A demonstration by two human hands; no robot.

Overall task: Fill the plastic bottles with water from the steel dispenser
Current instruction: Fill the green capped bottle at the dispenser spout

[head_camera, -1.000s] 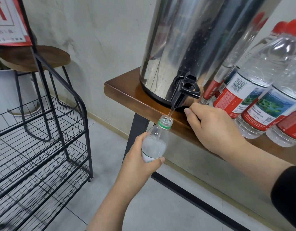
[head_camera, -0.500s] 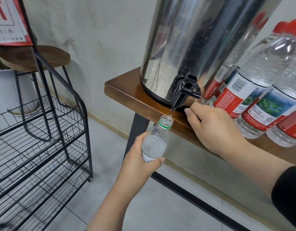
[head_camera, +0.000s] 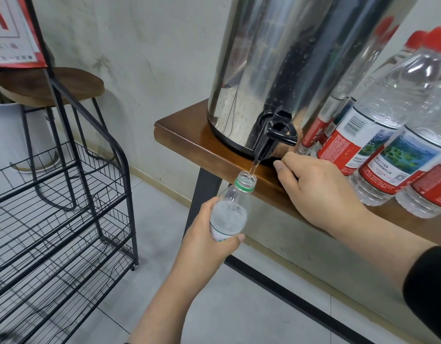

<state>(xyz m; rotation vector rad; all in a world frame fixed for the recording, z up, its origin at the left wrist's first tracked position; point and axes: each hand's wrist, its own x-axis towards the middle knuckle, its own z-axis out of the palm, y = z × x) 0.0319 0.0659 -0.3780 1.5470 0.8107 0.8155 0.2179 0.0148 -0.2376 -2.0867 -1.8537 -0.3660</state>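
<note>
1. The left hand (head_camera: 209,234) reaches up from below, its fingers wrapped round a small plastic bottle (head_camera: 233,209) held tilted under the black tap (head_camera: 271,137).
2. A thin stream runs from the steel dispenser (head_camera: 276,58) into the bottle's neck.
3. The right hand (head_camera: 316,192) rests curled on the wooden shelf (head_camera: 184,130); what its fingers hold is hidden.
4. Red-capped bottles (head_camera: 378,115) are cut off at right.

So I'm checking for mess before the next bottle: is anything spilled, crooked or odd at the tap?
No spill shows. The bottle, gripped in the left hand, is held tilted, yet the stream from the tap lands inside its mouth. The right hand rests on the table edge.
</note>
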